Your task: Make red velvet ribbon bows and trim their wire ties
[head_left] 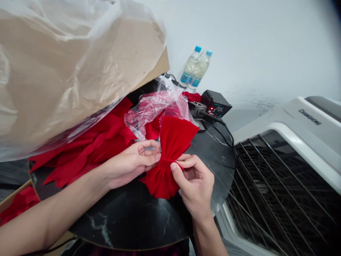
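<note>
A red fabric bow is held up over the round black marbled table, its two loops fanned out above and below a gathered middle band. My left hand pinches the bow's left side at the middle, thumb against the fingers. On the other side, my right hand grips the band's right end between thumb and forefinger. Behind and left of the bow lies a pile of red fabric pieces with pointed ends. A clear plastic bag with red material inside sits just beyond the bow.
A large plastic-wrapped cardboard box fills the upper left. Two water bottles stand against the wall. A black control box with a red light and cables is at the back right. A white Changhong appliance borders the table's right.
</note>
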The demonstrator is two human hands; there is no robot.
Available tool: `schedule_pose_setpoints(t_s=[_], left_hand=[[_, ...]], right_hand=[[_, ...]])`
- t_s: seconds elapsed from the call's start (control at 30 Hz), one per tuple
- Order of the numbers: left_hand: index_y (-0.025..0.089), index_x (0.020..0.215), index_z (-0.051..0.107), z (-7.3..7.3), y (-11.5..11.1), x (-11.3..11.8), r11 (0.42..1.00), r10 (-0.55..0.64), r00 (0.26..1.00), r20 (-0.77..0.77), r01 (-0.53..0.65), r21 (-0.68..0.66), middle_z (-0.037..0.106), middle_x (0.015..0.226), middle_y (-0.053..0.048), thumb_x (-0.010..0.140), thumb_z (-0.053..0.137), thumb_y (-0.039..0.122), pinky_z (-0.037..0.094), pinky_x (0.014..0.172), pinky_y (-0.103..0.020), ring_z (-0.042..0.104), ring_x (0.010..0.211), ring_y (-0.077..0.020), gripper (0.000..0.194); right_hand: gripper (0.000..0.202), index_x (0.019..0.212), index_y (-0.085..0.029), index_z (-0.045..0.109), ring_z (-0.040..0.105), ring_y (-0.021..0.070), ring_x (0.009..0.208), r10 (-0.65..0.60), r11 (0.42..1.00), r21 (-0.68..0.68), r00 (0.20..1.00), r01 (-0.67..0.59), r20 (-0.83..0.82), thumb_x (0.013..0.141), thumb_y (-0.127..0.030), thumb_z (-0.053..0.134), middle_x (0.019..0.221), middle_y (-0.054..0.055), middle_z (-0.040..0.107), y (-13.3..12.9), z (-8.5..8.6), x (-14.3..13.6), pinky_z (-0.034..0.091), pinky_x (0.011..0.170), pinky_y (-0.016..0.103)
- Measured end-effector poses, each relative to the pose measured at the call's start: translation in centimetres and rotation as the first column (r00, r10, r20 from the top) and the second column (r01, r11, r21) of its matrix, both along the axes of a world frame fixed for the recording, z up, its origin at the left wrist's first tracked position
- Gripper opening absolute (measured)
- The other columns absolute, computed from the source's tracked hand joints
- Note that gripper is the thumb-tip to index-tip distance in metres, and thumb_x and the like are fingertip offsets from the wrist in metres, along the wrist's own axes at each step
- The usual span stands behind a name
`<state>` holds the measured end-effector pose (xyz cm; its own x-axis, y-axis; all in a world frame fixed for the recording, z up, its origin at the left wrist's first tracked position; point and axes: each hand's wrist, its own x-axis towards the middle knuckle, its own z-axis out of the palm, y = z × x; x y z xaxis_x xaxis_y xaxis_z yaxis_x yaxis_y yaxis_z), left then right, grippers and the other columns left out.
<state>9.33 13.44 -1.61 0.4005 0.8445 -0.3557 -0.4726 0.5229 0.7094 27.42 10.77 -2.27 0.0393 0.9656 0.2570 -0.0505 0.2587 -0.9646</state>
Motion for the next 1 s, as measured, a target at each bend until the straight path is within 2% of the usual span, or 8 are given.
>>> schedule_pose_setpoints(t_s=[0.2,0.37,0.43,0.57,0.73,0.83,0.93,1.0], left_hand=[[0.017,0.085,0.079,0.0,-0.4,0.1,0.998,0.051,0.993,-0.103,-0.048,0.037,0.072,0.079,0.001,0.066,0.092,0.011,0.053,0.076,-0.018,0.066,0.075,-0.0093,0.024],[0.014,0.082,0.08,0.6,-1.0,0.4,0.979,0.103,0.987,-0.121,-0.079,0.188,0.078,0.085,-0.004,0.081,0.084,0.021,0.056,0.084,-0.021,0.071,0.083,-0.013,0.009],[0.013,0.087,0.079,0.8,-1.2,0.4,0.973,0.15,0.972,-0.18,-0.113,0.199,0.079,0.085,-0.004,0.076,0.087,0.018,0.058,0.084,-0.019,0.073,0.083,-0.0133,0.015],[0.02,0.109,0.067,0.5,-1.2,0.4,0.961,0.223,0.935,-0.277,-0.164,0.221,0.078,0.079,0.004,0.059,0.092,0.0,0.056,0.072,-0.012,0.074,0.075,-0.0096,0.059],[0.029,0.116,0.05,0.3,-1.3,0.3,0.94,0.181,0.961,-0.211,-0.107,0.323,0.076,0.08,0.006,0.072,0.09,0.011,0.059,0.076,-0.018,0.074,0.074,-0.0097,0.062],[0.029,0.114,0.047,0.3,-1.4,0.4,0.941,0.173,0.961,-0.215,-0.097,0.324,0.075,0.075,0.006,0.071,0.09,0.009,0.057,0.07,-0.014,0.072,0.068,-0.0083,0.064],[0.028,0.115,0.047,0.1,-1.2,0.8,0.949,0.167,0.958,-0.234,-0.092,0.301,0.077,0.071,0.006,0.068,0.09,0.006,0.051,0.061,-0.01,0.067,0.058,-0.0064,0.067],[0.026,0.114,0.052,-0.1,-1.1,1.0,0.95,0.174,0.951,-0.254,-0.094,0.298,0.079,0.074,0.004,0.068,0.091,0.008,0.053,0.062,-0.012,0.069,0.062,-0.0078,0.063]], right_hand=[[0.016,0.081,-0.021,0.063,0.068,0.0123,0.082,0.013,0.998,0.06,0.991,-0.021,0.135,0.089,-0.015,0.075,0.085,0.0,0.07,-0.2,0.6,0.6,0.056,0.074,0.022],[0.015,0.082,-0.02,0.062,0.068,0.0129,0.081,0.032,0.996,0.065,0.958,-0.053,0.285,0.093,-0.018,0.072,0.09,0.002,0.072,0.0,1.7,1.2,0.056,0.075,0.025],[0.014,0.083,-0.02,0.062,0.068,0.0128,0.082,0.037,0.994,0.083,0.945,-0.068,0.326,0.094,-0.018,0.071,0.091,0.002,0.072,0.0,2.1,1.4,0.057,0.077,0.025],[0.014,0.085,-0.021,0.062,0.069,0.0128,0.085,0.061,0.99,0.092,0.911,-0.107,0.409,0.095,-0.017,0.07,0.09,0.0,0.071,0.0,2.5,1.7,0.056,0.079,0.026],[0.016,0.084,-0.022,0.059,0.07,0.0134,0.089,0.049,0.992,0.082,0.879,-0.1,0.474,0.096,-0.02,0.07,0.095,-0.001,0.07,-0.2,2.8,2.0,0.057,0.082,0.026],[0.014,0.085,-0.022,0.061,0.074,0.0133,0.088,0.022,0.996,0.064,0.883,-0.059,0.47,0.095,-0.021,0.072,0.093,-0.002,0.074,-0.6,2.9,2.0,0.059,0.081,0.024],[0.014,0.084,-0.022,0.064,0.075,0.012,0.083,-0.078,0.989,0.145,0.874,0.008,0.48,0.092,-0.018,0.075,0.088,-0.003,0.076,-1.0,2.7,1.7,0.06,0.079,0.021],[0.014,0.084,-0.021,0.065,0.075,0.0109,0.082,-0.155,0.968,0.248,0.848,0.029,0.506,0.09,-0.014,0.076,0.089,-0.003,0.077,-1.0,2.6,1.6,0.06,0.079,0.019]])
